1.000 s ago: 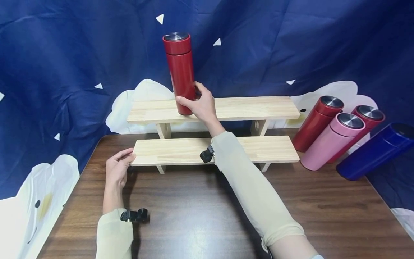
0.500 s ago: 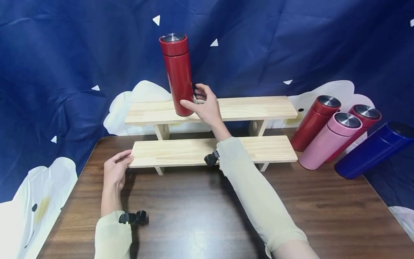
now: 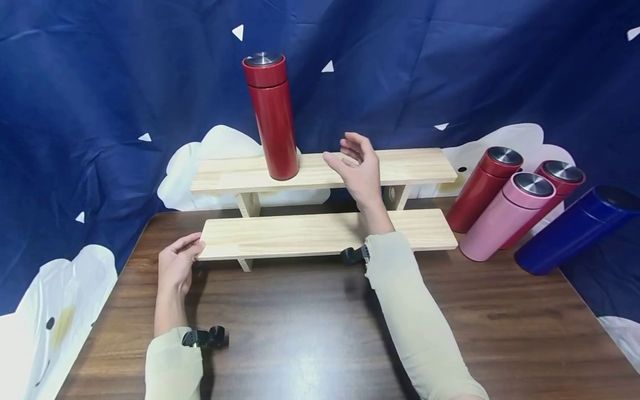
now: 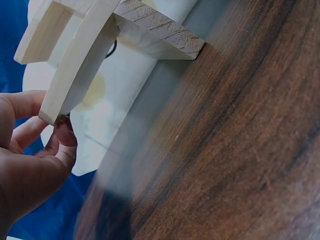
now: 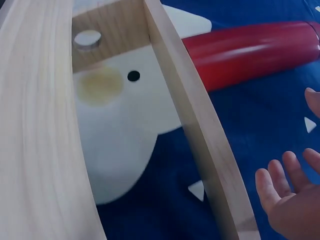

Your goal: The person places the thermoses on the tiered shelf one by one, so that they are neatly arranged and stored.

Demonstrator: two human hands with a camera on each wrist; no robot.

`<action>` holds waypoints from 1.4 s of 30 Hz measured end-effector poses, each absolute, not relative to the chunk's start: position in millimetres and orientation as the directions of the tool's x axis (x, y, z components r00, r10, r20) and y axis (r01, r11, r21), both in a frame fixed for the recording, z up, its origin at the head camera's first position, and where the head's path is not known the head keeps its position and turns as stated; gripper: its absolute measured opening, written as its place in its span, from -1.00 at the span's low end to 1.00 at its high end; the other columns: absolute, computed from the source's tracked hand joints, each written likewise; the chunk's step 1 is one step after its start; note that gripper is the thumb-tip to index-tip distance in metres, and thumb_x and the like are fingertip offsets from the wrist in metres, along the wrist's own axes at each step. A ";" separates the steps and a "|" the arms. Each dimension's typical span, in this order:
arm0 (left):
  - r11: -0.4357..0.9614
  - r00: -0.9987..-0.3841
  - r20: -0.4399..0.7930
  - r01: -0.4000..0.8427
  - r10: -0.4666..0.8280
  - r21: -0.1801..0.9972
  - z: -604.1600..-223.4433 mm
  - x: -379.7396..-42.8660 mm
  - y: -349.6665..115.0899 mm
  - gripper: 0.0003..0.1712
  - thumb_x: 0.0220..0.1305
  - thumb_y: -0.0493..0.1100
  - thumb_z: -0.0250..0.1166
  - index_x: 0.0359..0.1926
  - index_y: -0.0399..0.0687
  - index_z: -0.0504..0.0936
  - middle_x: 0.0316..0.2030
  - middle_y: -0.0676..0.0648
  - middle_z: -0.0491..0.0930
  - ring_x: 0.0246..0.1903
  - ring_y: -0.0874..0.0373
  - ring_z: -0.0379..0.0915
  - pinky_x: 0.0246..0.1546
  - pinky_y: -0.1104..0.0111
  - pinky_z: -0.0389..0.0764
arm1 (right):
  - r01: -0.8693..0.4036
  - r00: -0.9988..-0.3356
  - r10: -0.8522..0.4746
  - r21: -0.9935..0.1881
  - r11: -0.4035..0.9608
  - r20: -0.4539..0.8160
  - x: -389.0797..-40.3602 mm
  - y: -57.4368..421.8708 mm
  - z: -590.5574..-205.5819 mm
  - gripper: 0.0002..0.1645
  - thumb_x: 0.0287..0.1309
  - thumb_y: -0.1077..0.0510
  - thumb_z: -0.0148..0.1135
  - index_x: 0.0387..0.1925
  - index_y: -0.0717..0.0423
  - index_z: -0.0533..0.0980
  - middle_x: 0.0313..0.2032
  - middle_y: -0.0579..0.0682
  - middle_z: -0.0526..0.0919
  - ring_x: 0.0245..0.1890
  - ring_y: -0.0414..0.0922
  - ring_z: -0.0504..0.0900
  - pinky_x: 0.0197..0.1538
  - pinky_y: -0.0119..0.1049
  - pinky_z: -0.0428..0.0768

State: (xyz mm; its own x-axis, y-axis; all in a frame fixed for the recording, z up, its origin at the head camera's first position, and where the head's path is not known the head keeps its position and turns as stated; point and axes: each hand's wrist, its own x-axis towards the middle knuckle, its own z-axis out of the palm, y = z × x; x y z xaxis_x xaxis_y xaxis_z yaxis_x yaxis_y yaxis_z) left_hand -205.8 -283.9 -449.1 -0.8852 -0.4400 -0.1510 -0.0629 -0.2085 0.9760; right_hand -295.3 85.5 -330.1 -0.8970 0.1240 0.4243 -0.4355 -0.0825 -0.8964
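A tall red thermos flask (image 3: 272, 122) with a steel-topped lid stands upright on the upper board of a two-tier wooden shelf (image 3: 300, 236), left of its middle. To the right of the flask, and apart from it, my right hand (image 3: 364, 172) hovers over the upper board with loosely bent fingers and nothing in them. The right wrist view shows the same hand (image 5: 295, 200) spread beside the board edge. My left hand (image 3: 176, 264) pinches the left end of the lower board; in the left wrist view its thumb and fingers (image 4: 30, 102) bracket that end.
At the right of the brown table (image 3: 300, 322) stand a pink flask (image 3: 507, 219), a red flask (image 3: 482, 191), another red flask (image 3: 562, 180) partly hidden behind the pink one, and a blue flask (image 3: 575, 233). A blue patterned cloth (image 3: 400, 66) hangs behind.
My right hand has let go of the red thermos flask and moved right, away from it. The flask stays standing on the upper board. My left hand keeps its hold on the lower board.
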 end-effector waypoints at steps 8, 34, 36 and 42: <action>-0.209 -0.887 -0.156 -0.070 -0.434 0.975 -446.7 -205.5 -284.6 -0.75 0.23 -0.52 0.33 -0.12 -0.23 0.77 -0.36 0.04 0.64 -0.39 0.28 0.49 -0.40 0.56 0.49 | -0.473 -0.870 0.179 -0.880 -0.041 0.459 -282.7 113.8 -327.4 -0.30 0.09 0.30 0.47 0.25 0.31 0.41 0.09 0.17 0.55 0.14 0.14 0.52 0.23 -0.07 0.49; -0.171 -0.891 -0.154 -0.088 -0.426 0.981 -449.6 -204.9 -283.6 -0.67 0.26 -0.49 0.33 0.05 -0.36 0.68 -0.32 0.05 0.64 -0.35 0.28 0.52 -0.35 0.56 0.53 | -0.490 -0.792 0.418 -0.872 -0.002 0.444 -241.6 205.9 -313.2 -0.44 0.05 0.41 0.43 0.12 0.14 0.55 -0.04 -0.01 0.64 0.05 0.03 0.58 0.06 -0.34 0.55; -0.173 -0.889 -0.156 -0.089 -0.431 0.981 -450.1 -204.9 -284.3 -0.67 0.26 -0.49 0.33 0.05 -0.35 0.68 -0.32 0.05 0.64 -0.36 0.28 0.51 -0.36 0.57 0.53 | -0.504 -0.777 0.452 -0.864 -0.027 0.439 -238.7 213.0 -310.2 -0.45 0.02 0.43 0.43 0.10 0.16 0.56 -0.05 0.02 0.65 0.02 0.01 0.59 0.02 -0.36 0.54; -0.167 -0.888 -0.159 -0.094 -0.431 0.981 -449.3 -206.0 -285.2 -0.65 0.26 -0.48 0.33 0.09 -0.37 0.65 -0.32 0.06 0.63 -0.33 0.28 0.51 -0.33 0.57 0.53 | -0.528 -0.725 0.542 -0.848 -0.043 0.424 -231.4 236.6 -304.3 -0.44 -0.02 0.46 0.46 0.07 0.17 0.57 -0.05 0.09 0.64 -0.07 -0.05 0.61 0.01 -0.40 0.48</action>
State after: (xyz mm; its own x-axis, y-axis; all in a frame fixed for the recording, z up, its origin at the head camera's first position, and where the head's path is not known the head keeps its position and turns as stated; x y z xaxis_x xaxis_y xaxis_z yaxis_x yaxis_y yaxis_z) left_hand -206.0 -285.2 -449.3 -0.8883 -0.4309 -0.1587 -0.0941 -0.1674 0.9814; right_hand -231.4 236.6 -304.3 -0.7253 0.5423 0.4241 -0.5283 -0.0433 -0.8480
